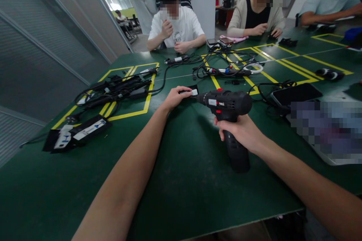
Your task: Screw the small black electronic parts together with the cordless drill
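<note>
My right hand (237, 131) is wrapped around the handle of a black cordless drill (226, 103), whose chuck points left. Its thin bit reaches toward the fingers of my left hand (178, 97). Those fingers are closed at the edge of a small flat black piece with a white label (194, 92), which lies on the table in front of the chuck. My hand and the drill partly cover this piece, so where exactly the bit's tip touches cannot be made out.
The green table (181, 180) carries yellow tape outlines. A bundle of black cables and tools (118, 88) lies left, near black pouches with white labels (89, 128). More tangled cables (226, 69) lie ahead. A phone (296, 94) is at right. Several people sit opposite.
</note>
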{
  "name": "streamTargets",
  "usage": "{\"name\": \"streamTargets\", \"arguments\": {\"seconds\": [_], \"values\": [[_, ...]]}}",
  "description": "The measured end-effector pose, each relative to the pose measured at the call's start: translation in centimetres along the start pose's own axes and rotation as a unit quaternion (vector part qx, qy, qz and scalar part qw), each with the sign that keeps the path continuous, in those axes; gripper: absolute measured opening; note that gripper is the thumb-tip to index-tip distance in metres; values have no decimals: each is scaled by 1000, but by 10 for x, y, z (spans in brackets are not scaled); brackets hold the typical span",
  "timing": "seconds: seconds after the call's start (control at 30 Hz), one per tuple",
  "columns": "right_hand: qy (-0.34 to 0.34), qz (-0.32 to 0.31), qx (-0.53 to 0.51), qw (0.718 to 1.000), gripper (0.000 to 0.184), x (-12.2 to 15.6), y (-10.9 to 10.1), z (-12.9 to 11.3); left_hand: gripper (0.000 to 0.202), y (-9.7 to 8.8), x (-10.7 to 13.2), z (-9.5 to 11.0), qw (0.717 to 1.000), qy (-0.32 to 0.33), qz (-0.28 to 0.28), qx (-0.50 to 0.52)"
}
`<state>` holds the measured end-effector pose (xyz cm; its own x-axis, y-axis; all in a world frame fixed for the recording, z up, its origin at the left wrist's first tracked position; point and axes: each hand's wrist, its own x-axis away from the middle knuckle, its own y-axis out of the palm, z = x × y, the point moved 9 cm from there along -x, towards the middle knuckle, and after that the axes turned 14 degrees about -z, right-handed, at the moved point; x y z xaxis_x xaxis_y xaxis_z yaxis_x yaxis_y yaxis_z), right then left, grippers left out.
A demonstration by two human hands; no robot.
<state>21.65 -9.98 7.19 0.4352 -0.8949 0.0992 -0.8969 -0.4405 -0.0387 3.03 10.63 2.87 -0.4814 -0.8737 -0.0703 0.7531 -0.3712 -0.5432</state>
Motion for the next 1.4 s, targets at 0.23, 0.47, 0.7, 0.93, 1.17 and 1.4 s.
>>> {"name": "streamTargets", "arguments": {"seconds": [0.23, 0.47, 0.7, 0.93, 1.17, 1.4], "values": [[0, 9, 6, 1000, 6, -1, -1, 0, 39, 0, -1, 0, 1000, 12, -2, 6], [2, 6, 15, 1000, 6, -1, -1, 0, 40, 0, 0, -1, 1000, 6, -1, 0], [-1, 12, 11, 1000, 7, -1, -2, 1, 38, -1, -1, -1, 1000, 10, 4, -15], [0, 1, 20, 1000, 6, -1, -1, 0, 38, -1, 1, 2, 1000, 4, 2, -17], [0, 7, 20, 1000, 5, -1, -1, -1, 37, -1, 1, 1, 1000, 6, 0, -17], [0, 6, 16, 1000, 5, 0, -1, -1, 37, -1, 0, 0, 1000, 6, 2, -15]]}}
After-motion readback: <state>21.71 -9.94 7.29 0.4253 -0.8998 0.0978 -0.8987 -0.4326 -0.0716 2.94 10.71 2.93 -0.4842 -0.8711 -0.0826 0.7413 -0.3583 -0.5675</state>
